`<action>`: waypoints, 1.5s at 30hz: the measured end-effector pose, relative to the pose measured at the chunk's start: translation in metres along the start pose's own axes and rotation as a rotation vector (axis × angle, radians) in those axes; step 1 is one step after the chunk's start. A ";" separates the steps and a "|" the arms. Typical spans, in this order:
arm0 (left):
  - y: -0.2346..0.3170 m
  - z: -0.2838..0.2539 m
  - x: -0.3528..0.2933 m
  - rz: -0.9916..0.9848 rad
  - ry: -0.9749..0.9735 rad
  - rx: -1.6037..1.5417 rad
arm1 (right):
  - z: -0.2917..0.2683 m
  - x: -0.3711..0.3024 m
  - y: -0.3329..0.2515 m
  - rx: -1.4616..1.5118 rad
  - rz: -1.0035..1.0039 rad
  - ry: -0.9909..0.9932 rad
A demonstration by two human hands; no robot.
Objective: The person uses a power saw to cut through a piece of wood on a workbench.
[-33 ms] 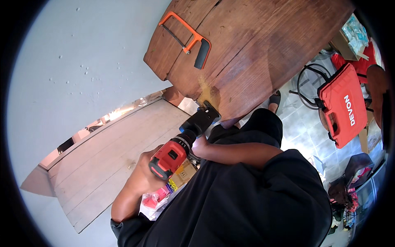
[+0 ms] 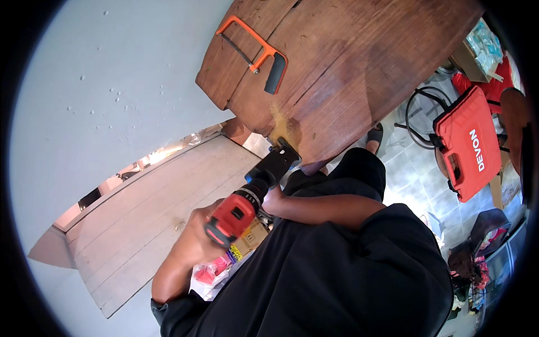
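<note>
My left hand (image 2: 197, 227) is closed round the rear of a red and black power drill (image 2: 230, 218). Fixed to its front is a black attachment (image 2: 269, 168) with a flat foot plate, which meets the edge of a brown wooden tabletop (image 2: 337, 84). A patch of sawdust (image 2: 278, 124) lies on the wood just beyond that plate. My right hand (image 2: 272, 199) is up against the underside of the attachment; its fingers are hidden behind it. Farther up the tabletop rests an orange hacksaw (image 2: 252, 48) with a black grip.
A pale plank surface (image 2: 157, 208) lies on the left, below a bluish white wall (image 2: 112, 67). To the right, a red tool case (image 2: 474, 146) stands above the tiled floor, near a dark curved cable (image 2: 412, 115). A cardboard box (image 2: 252, 236) sits below the drill.
The drill and its attachment have shifted very slightly. My hands keep their places, and the hacksaw and tabletop look unchanged.
</note>
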State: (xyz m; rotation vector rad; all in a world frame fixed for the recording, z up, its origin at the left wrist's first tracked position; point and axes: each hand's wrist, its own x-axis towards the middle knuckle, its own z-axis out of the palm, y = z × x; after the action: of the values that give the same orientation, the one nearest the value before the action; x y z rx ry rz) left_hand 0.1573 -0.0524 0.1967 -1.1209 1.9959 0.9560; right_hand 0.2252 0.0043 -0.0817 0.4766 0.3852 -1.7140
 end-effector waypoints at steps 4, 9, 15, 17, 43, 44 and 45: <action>-0.008 -0.003 0.002 -0.125 0.003 -0.025 | 0.004 0.009 0.000 0.046 -0.027 0.052; -0.009 0.004 -0.001 -0.051 0.018 0.039 | 0.006 0.003 -0.003 -0.124 -0.311 -0.025; -0.010 0.007 -0.001 0.005 0.031 0.057 | 0.009 -0.004 -0.009 -0.065 -0.201 0.039; -0.007 0.009 -0.002 0.066 0.060 0.068 | 0.007 -0.005 -0.008 0.148 -0.032 0.030; -0.006 0.007 -0.003 0.030 0.042 0.149 | 0.005 0.002 -0.002 0.001 -0.200 -0.005; -0.005 0.007 -0.004 0.029 0.043 0.148 | 0.003 0.003 0.001 -0.030 -0.229 -0.021; -0.003 0.007 -0.004 -0.016 0.041 0.113 | 0.004 0.003 0.001 -0.061 -0.260 -0.034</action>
State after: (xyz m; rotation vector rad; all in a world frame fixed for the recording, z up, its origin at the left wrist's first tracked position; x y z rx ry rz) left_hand 0.1625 -0.0463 0.1957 -1.1000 2.0442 0.8074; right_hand 0.2247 -0.0007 -0.0796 0.3645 0.4898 -1.9522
